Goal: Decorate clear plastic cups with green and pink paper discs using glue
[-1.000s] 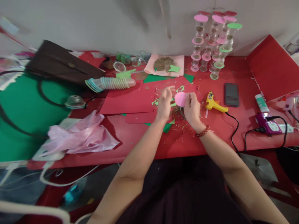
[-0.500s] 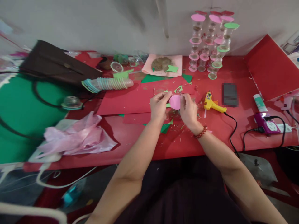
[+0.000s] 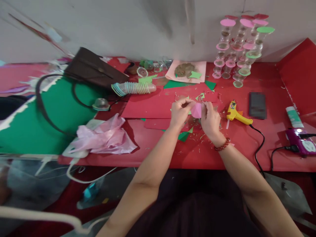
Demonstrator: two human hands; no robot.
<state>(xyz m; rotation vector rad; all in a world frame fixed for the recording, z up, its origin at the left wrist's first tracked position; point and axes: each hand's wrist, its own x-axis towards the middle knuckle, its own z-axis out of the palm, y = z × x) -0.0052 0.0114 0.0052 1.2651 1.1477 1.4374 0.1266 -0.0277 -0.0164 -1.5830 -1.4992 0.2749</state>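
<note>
A pink paper circle [image 3: 197,111] is held up above the red table by both hands. My left hand [image 3: 181,112] pinches its left edge between thumb and fingers. On the opposite side, my right hand [image 3: 210,119] grips the circle with bent fingers; a beaded bracelet [image 3: 223,144] is on that wrist. Beneath the hands lie red paper sheets [image 3: 148,107], dark green paper [image 3: 183,136] and small scraps. To the right of my right hand rests a yellow glue gun [image 3: 238,114].
Stacked clear cups with pink and green discs [image 3: 238,52] stand at the back right. A dark bag [image 3: 98,67], a nested row of cups [image 3: 134,88] and a pink plastic bag [image 3: 106,136] lie left. A purple power socket [image 3: 301,141] with cords sits right.
The view has swung to the left, so everything appears further right. Between my hands the pink circle has tilted, and my left fingers have shifted along its upper edge.
</note>
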